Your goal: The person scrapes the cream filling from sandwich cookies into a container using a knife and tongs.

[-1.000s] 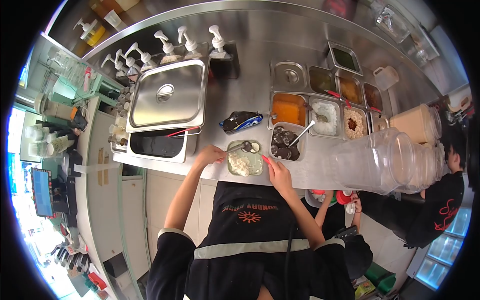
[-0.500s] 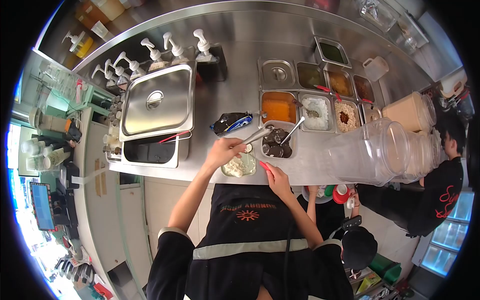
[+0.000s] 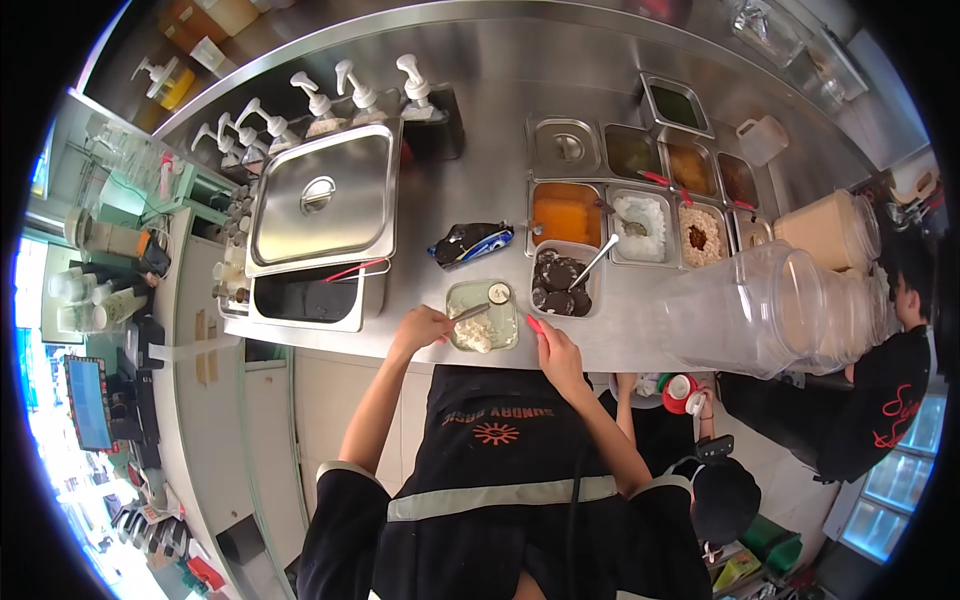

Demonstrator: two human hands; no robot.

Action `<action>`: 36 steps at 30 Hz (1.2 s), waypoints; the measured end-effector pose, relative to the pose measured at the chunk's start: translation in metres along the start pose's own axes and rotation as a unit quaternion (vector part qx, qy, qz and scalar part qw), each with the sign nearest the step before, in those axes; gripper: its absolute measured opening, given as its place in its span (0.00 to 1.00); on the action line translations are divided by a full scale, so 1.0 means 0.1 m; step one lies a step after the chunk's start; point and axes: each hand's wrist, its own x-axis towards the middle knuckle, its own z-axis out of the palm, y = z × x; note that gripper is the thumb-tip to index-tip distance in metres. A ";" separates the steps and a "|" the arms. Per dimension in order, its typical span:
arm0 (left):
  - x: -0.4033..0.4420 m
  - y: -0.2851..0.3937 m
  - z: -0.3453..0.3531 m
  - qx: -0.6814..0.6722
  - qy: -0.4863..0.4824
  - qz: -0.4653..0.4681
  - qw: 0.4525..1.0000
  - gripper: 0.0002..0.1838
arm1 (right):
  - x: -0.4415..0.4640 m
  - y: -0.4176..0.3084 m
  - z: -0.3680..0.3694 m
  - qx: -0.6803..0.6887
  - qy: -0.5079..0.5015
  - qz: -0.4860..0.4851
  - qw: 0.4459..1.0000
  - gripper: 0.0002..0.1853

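My left hand (image 3: 425,328) is closed on a metal utensil (image 3: 470,312) that reaches over a pale green tray (image 3: 507,337). White creamy stuff (image 3: 475,331) lies in the tray, and a small round piece with a pale top (image 3: 499,293) sits at its upper right. Just right of the tray, my right hand (image 3: 556,350) grips a red-handled tool (image 3: 534,324). A metal container (image 3: 594,307) of dark round cookies (image 3: 560,283) with a spoon (image 3: 597,261) stands beyond it. The dark and blue packet (image 3: 471,243) lies above the tray.
A lidded steel pan (image 3: 322,198) and pump bottles (image 3: 415,90) stand at the left. Steel containers (image 3: 567,217) hold orange, white and brown foods at the right, near large clear tubs (image 3: 740,305). Two people (image 3: 728,497) (image 3: 870,400) are at the lower right.
My left hand moved towards the cookie container with its utensil, then came back to the tray's left side. The round piece now shows on the tray. The view shifted slightly.
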 end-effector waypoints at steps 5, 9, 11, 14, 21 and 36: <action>0.05 0.19 0.01 -0.033 0.015 -0.088 0.995 0.12 | -0.01 0.02 0.04 0.015 0.020 -0.007 1.000 0.13; 0.09 0.11 0.03 -0.050 -0.003 -0.062 0.997 0.12 | -0.04 0.09 0.07 0.029 0.002 0.014 0.999 0.13; 0.12 0.06 0.04 -0.054 -0.002 -0.043 0.998 0.12 | -0.04 0.11 0.08 0.035 -0.007 0.026 0.999 0.13; 0.12 0.09 0.03 -0.069 -0.007 -0.035 0.997 0.12 | -0.05 0.12 0.07 0.042 -0.013 0.039 0.998 0.12; 0.14 0.01 0.05 -0.046 -0.002 -0.012 0.999 0.12 | -0.04 0.08 0.05 0.047 -0.029 0.049 0.997 0.12; 0.02 0.19 -0.03 -0.063 -0.008 -0.061 0.996 0.12 | 0.01 0.04 0.07 -0.002 0.022 0.019 1.000 0.14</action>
